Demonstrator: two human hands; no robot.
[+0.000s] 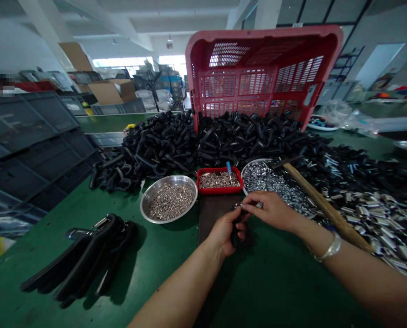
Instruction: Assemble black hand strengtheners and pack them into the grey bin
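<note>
My left hand (224,232) is wrapped round a black handle-like part (236,234), held above a dark brown board (213,212). At the top end of that part, my right hand (267,209) pinches with thumb and forefinger; a small shiny bit shows there, too small to name. Just beyond the hands is a red tray (220,190) of small metal pins, with a blue-handled screwdriver (228,168) standing in it. To the left sits a steel bowl (145,207) of small metal pieces. A round dish of metal clips (275,184) lies beyond my right hand.
A wooden-handled hammer (323,207) rests across the dish's right side. Metal sleeves (377,218) are heaped at right. Black parts (162,141) pile up behind, spilling from a tipped red crate (265,34). Several finished-looking black handles (90,255) lie front left, near stacked grey bins (29,136).
</note>
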